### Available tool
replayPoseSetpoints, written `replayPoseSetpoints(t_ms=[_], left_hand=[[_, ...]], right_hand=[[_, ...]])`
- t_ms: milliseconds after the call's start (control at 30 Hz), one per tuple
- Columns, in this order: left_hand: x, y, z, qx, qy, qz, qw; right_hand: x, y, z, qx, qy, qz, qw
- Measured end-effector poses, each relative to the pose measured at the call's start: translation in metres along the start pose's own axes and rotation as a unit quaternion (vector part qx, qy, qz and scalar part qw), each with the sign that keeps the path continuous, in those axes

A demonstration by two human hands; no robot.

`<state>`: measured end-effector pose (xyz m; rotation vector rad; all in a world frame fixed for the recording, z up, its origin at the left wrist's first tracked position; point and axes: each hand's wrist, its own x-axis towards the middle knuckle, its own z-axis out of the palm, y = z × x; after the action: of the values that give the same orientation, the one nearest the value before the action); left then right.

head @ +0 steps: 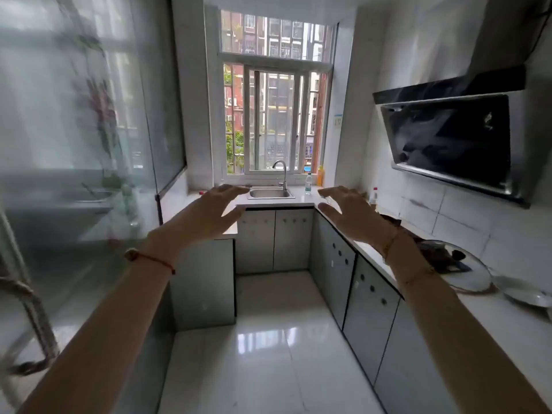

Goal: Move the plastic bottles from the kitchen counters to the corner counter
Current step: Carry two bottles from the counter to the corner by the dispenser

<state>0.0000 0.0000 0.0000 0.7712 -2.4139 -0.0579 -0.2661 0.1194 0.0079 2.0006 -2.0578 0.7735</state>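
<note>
A clear plastic bottle [308, 184] with a green label stands on the far counter [301, 201] right of the sink. An orange bottle [320, 176] stands on the windowsill behind it. Another clear bottle with a red cap [374, 196] stands on the right counter by the wall. A small red cap [201, 192] shows on the left counter. My left hand [209, 212] and my right hand [351, 213] are stretched forward in the air, fingers spread, holding nothing, well short of the bottles.
A steel sink [270, 193] with a tap [280, 171] sits under the window. A black range hood [454, 138] juts out at upper right. A pan lid [454, 264] and a white dish [522, 294] lie on the right counter. A glass door [74, 144] lines the left.
</note>
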Motion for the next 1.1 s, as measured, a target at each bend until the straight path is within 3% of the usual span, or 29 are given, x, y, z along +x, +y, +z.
replayPoseSetpoints(t_ms=[100, 267, 500, 767, 1100], left_hand=[[0.002, -0.011, 0.019, -0.006, -0.006, -0.013, 1.0], [0.008, -0.035, 0.058, -0.01, -0.032, -0.026, 0.999], [0.035, -0.08, 0.094, -0.031, -0.049, -0.038, 0.998], [0.065, -0.131, 0.131, -0.022, -0.051, -0.026, 0.998], [0.098, -0.161, 0.179, -0.047, -0.079, -0.009, 0.996]], right_hand=[[0.006, 0.009, 0.021, -0.028, -0.019, -0.021, 0.999], [0.022, 0.028, 0.061, 0.009, -0.047, 0.035, 0.998], [0.062, 0.052, 0.106, 0.031, -0.066, 0.046, 0.996], [0.109, 0.074, 0.152, 0.054, -0.051, 0.044, 0.996], [0.135, 0.106, 0.197, 0.057, -0.089, 0.084, 0.991]])
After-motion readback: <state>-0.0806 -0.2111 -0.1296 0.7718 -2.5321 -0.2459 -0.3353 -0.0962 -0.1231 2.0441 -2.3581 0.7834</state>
